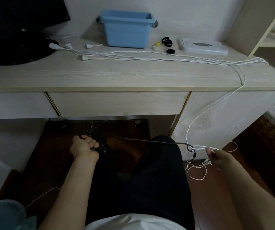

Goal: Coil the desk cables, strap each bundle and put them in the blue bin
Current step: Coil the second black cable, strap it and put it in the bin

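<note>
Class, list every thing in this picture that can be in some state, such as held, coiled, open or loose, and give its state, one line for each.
Left hand: grips the black cable coil.
Black cable coil: partly coiled, unstrapped, its loose end stretched toward the right hand.
Right hand: holds tangled white cables.
White cables: uncoiled, stretched across the desk, hanging off its right edge.
Blue bin: upright, open, on the desk; contents hidden.
Black straps: loose on the desk, unused.
Drawer: closed.

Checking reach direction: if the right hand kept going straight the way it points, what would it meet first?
Probably the white cable pinched at the right hand, then the black cable hooked around it; depth is unclear.
</note>
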The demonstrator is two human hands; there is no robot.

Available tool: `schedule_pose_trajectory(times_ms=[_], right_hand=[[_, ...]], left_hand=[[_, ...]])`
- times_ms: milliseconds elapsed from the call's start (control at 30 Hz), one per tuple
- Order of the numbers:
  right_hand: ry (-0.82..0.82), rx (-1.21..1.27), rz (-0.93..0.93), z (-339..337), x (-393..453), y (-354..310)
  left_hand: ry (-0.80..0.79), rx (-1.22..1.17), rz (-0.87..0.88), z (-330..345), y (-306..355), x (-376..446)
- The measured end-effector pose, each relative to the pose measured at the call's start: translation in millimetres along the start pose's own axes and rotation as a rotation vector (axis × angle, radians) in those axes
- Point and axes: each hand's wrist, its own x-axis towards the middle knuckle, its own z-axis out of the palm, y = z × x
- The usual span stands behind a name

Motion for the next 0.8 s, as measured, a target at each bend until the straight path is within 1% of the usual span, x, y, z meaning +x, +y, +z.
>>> schedule_pose_trajectory(times_ms=[33,67,133,167,267,333,367,433,500,567,633,700,767,800], right_hand=[[-0.080,0.192,0.112,-1,3,0],[-0.032,0.393,0.201,6,-1,-5],[-0.016,0.267,0.168,8,0,-5],[-0.054,0.139,0.124,14,-8,-13],[-0.175,-0.012,0.068,34,-15,-16],[-0.308,-0.243,-0.062,61,-27,-20],[-0.403,-0.379,-0.149,71,-37,-22],[-0.478,-0.630,-0.323,95,-49,-25],[-0.481,-0.755,-0.439,115,-51,-23],[-0.406,-0.805,-0.506,132,-52,-24],[-0.340,-0.817,-0.541,144,-50,-26],[-0.357,-0.827,-0.538,149,-52,-32],[-0.369,-0.686,-0.388,149,-49,-38],[-0.331,-0.609,-0.305,146,-44,-40]], left_hand=[[-0.057,0.070,-0.007,-1,-2,1],[-0.139,0.161,-0.019,-1,-3,0],[-0.334,0.339,-0.036,-1,-5,-4],[-0.427,0.409,-0.036,0,-6,-8],[-0.686,0.554,-0.080,9,-5,-28],[-0.818,0.634,-0.138,16,-5,-43],[-0.870,0.678,-0.160,19,-6,-50],[-0.971,0.764,-0.195,22,-7,-62],[-1.071,0.833,-0.215,23,-7,-69],[-1.157,0.902,-0.223,23,-7,-72],[-1.222,0.960,-0.224,22,-4,-73],[-1.254,1.001,-0.220,21,-1,-73],[-1.263,0.986,-0.201,21,2,-75],[-1.253,0.950,-0.185,22,3,-75]])
